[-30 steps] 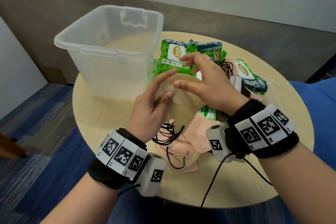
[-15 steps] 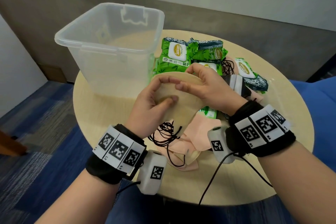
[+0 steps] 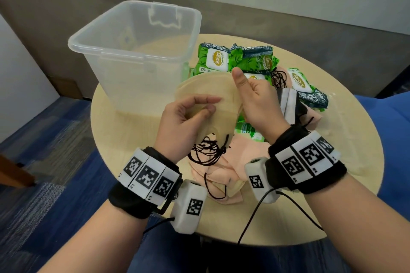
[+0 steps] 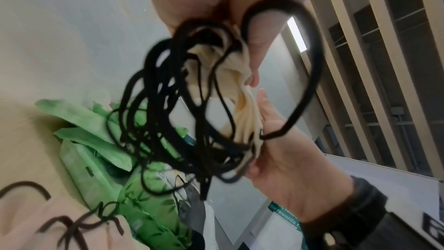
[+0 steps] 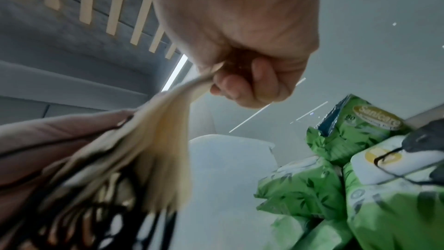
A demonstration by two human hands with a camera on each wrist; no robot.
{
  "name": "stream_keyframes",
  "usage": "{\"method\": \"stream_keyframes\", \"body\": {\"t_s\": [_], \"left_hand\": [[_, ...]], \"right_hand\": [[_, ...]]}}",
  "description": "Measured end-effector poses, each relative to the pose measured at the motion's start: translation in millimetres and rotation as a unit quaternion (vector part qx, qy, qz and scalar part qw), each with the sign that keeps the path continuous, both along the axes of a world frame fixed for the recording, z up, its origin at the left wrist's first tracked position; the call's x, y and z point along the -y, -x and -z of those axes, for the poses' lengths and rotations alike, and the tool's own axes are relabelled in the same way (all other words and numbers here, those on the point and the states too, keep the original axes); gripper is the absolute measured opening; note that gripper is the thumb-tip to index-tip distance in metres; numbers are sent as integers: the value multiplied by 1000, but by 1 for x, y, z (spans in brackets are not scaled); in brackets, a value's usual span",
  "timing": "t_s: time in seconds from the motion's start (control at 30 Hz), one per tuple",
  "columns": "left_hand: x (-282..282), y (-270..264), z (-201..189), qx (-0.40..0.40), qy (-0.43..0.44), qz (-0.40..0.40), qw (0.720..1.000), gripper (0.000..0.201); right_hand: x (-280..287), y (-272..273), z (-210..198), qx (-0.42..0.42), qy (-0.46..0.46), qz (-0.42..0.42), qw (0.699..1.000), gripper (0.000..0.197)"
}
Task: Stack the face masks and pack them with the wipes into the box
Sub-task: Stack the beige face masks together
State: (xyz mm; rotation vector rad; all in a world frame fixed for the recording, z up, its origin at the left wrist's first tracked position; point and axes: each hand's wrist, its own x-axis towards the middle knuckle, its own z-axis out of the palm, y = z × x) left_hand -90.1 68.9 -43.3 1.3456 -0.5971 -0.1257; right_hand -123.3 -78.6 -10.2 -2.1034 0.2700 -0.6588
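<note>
Head: both hands (image 3: 221,115) (curled) gripping masks (image 3: 204,88)

box (image 3: 135,51): 1, clear, far-left edge of the round table (image 3: 332,162) | wipes packs (image 3: 216,60): at least 5 green ones showing, far edge | beige masks (image 3: 206,88): a held stack, count unclear | pink masks (image 3: 239,155): a loose heap, near edge, count unclear | grey-white mask (image 3: 288,104): 1, right side

Translucent smooth plastic box (image 3: 133,51), matt cloth masks (image 3: 206,91), glossy wipe packs (image 3: 218,60), pale wood-look table (image 3: 332,139)
</note>
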Motion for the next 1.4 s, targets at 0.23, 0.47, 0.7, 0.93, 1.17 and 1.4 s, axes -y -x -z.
{"method": "stream_keyframes", "body": {"t_s": [0.23,0.47,0.7,0.93,1.17,1.4], "left_hand": [[1,-3,-2,47,-38,50,997,24],[-6,-4,5,56,-16,90,994,35],[-7,-3,12,27,-48,101,993,33],[3,0,9,37,-58,88,994,36],[-6,-11,14,15,-54,58,997,46],[-13,-11,6,47,-81,34,995,12]], "right_hand": [[7,1,-15,-98,-30,-156,982,20],[22,8,-37,-123,-90,-206,967,12],[45,6,-41,-53,-137,-94,985,33],[43,8,-42,-6,-122,-64,990,15],[42,11,-45,18,-112,-59,992,15],[35,11,-39,-67,-65,-105,990,18]]}}
